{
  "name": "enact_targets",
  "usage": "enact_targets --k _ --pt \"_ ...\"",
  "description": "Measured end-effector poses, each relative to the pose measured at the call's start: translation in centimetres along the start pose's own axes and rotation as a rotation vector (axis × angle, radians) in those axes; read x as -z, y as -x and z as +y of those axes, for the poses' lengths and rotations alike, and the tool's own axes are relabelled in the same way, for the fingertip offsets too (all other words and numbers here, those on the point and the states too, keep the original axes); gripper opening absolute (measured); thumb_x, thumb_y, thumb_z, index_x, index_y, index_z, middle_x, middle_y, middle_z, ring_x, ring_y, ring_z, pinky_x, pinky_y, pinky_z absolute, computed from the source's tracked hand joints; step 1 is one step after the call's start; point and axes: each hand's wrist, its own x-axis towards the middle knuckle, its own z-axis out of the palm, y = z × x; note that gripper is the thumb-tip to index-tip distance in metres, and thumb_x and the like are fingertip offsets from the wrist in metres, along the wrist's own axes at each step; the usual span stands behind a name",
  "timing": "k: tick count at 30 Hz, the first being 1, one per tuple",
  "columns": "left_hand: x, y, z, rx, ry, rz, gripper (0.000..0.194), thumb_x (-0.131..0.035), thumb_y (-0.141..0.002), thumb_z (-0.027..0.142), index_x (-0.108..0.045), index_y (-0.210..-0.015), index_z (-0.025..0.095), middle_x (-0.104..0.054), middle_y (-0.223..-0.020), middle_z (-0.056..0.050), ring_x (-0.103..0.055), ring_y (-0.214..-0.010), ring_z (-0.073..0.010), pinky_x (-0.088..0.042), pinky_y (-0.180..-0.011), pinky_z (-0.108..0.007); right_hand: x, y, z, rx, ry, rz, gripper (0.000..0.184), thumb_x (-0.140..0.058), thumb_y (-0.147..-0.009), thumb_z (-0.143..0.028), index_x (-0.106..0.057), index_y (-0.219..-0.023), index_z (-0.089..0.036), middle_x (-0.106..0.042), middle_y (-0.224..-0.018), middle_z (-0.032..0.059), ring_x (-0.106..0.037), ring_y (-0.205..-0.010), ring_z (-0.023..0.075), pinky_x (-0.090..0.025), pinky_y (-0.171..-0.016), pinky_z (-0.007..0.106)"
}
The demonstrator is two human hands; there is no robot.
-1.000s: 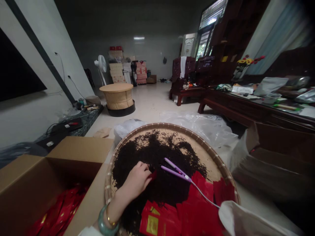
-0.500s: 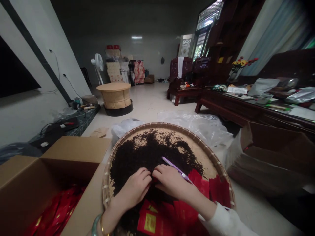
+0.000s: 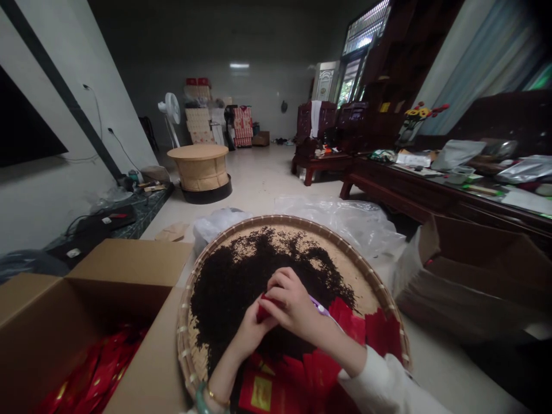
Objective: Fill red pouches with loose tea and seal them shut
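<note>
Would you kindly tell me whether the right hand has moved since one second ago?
Yes: the right hand has come leftward over the tray; earlier, only its sleeve showed, at the tray's lower right.

The round tray (image 3: 379,280) is tan, its rim marked at intervals by paler cream bindings. Across its middle, the loose shreds (image 3: 233,275) are blackish brown, and the small packet (image 3: 262,310) above them is deep red. Toward the near edge, flat red pouches (image 3: 287,384) lie, one showing a gold rectangular label (image 3: 261,393); past them, toward the right edge, the slim tool (image 3: 318,305) is lilac. The bangle (image 3: 200,398) is milky green, the bracelet (image 3: 218,398) gold, the sleeve (image 3: 379,376) white. Beyond the left edge, the brown carton (image 3: 129,259) holds glossy red packs (image 3: 92,374) flecked with gold.
</note>
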Motion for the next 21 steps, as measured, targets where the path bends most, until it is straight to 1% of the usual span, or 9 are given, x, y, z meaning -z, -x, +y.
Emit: enact_targets --k 2,4,6,8,11,13,16,18,21 --pt "-0.2 0.1 0.1 0.130 0.258 -0.060 0.074 -0.065 -0.061 0.072 -0.063 -0.097 0.007 -0.068 -0.078 -0.011 -0.064 -0.071 -0.0215 -0.051 -0.067 -0.032 0.8 -0.6 0.4 -0.060 0.006 -0.125 0.021 -0.064 -0.083 -0.034 -0.065 -0.068 -0.019 -0.060 -0.072 0.0040 -0.050 -0.084 0.0204 -0.038 -0.080 0.037" --pt "-0.2 0.2 0.0 0.269 0.475 -0.106 0.081 -0.052 -0.063 0.081 -0.066 -0.087 0.005 -0.065 -0.064 -0.009 -0.059 -0.054 -0.0163 -0.046 -0.053 -0.027 1.5 -1.1 1.1 -0.134 -0.022 -0.262 0.025 -0.068 -0.079 -0.038 -0.064 -0.066 -0.017 -0.059 -0.069 0.0018 -0.052 -0.082 0.0189 -0.037 -0.082 0.036" --pt "-0.2 0.2 -0.1 0.384 0.587 -0.126 0.081 -0.045 -0.068 0.081 -0.067 -0.081 0.004 -0.065 -0.065 -0.011 -0.058 -0.049 -0.0141 -0.043 -0.047 -0.024 1.9 -1.3 2.0 -0.189 -0.108 -0.396 0.031 -0.066 -0.080 -0.041 -0.061 -0.062 -0.016 -0.056 -0.064 -0.0005 -0.052 -0.075 0.0159 -0.038 -0.076 0.030" --pt "-0.1 0.2 -0.4 0.442 0.628 -0.158 0.076 -0.047 -0.071 0.077 -0.068 -0.079 0.005 -0.066 -0.069 -0.011 -0.058 -0.048 -0.0134 -0.042 -0.044 -0.022 2.1 -1.5 2.8 -0.240 -0.250 -0.525 0.039 -0.059 -0.083 -0.045 -0.058 -0.059 -0.014 -0.050 -0.058 -0.0027 -0.048 -0.062 0.0123 -0.038 -0.064 0.025" --pt "0.5 0.2 -1.1 0.485 0.682 -0.246 0.068 -0.050 -0.075 0.071 -0.067 -0.085 0.006 -0.067 -0.072 -0.010 -0.059 -0.047 -0.0139 -0.043 -0.043 -0.023 2.5 -1.6 3.5 -0.300 -0.480 -0.626 0.047 -0.042 -0.090 -0.049 -0.058 -0.063 -0.014 -0.053 -0.061 -0.0015 -0.047 -0.059 0.0115 -0.040 -0.058 0.024" --pt "1.1 0.3 -1.6 0.497 0.733 -0.312 0.064 -0.050 -0.077 0.068 -0.066 -0.090 0.007 -0.067 -0.071 -0.010 -0.061 -0.049 -0.0150 -0.043 -0.044 -0.023 2.9 -1.8 3.5 -0.252 -0.590 -0.643 0.047 -0.036 -0.093 -0.045 -0.062 -0.072 -0.013 -0.063 -0.079 0.0035 -0.055 -0.073 0.0146 -0.045 -0.070 0.026" --pt "1.8 0.5 -2.3 0.464 0.761 -0.379 0.059 -0.059 -0.074 0.064 -0.065 -0.090 0.008 -0.068 -0.069 -0.010 -0.064 -0.053 -0.0173 -0.044 -0.046 -0.023 3.9 -2.4 2.9 -0.093 -0.624 -0.715 0.034 -0.040 -0.092 -0.034 -0.066 -0.089 -0.011 -0.065 -0.107 0.0100 -0.058 -0.097 0.0177 -0.044 -0.085 0.027" --pt "1.8 0.7 -2.4 0.407 0.724 -0.382 0.056 -0.066 -0.071 0.061 -0.065 -0.088 0.008 -0.068 -0.069 -0.010 -0.065 -0.056 -0.0181 -0.045 -0.048 -0.024 4.4 -2.8 2.3 -0.014 -0.541 -0.803 0.028 -0.044 -0.091 -0.026 -0.067 -0.093 -0.011 -0.067 -0.105 0.0101 -0.060 -0.094 0.0164 -0.044 -0.083 0.024" --pt "1.5 0.9 -2.2 0.339 0.650 -0.370 0.054 -0.072 -0.067 0.057 -0.065 -0.089 0.009 -0.069 -0.068 -0.010 -0.063 -0.053 -0.0169 -0.045 -0.047 -0.024 4.9 -3.2 1.0 0.057 -0.271 -0.938 0.019 -0.050 -0.087 -0.017 -0.070 -0.085 -0.014 -0.070 -0.087 0.0042 -0.061 -0.076 0.0125 -0.042 -0.069 0.020"
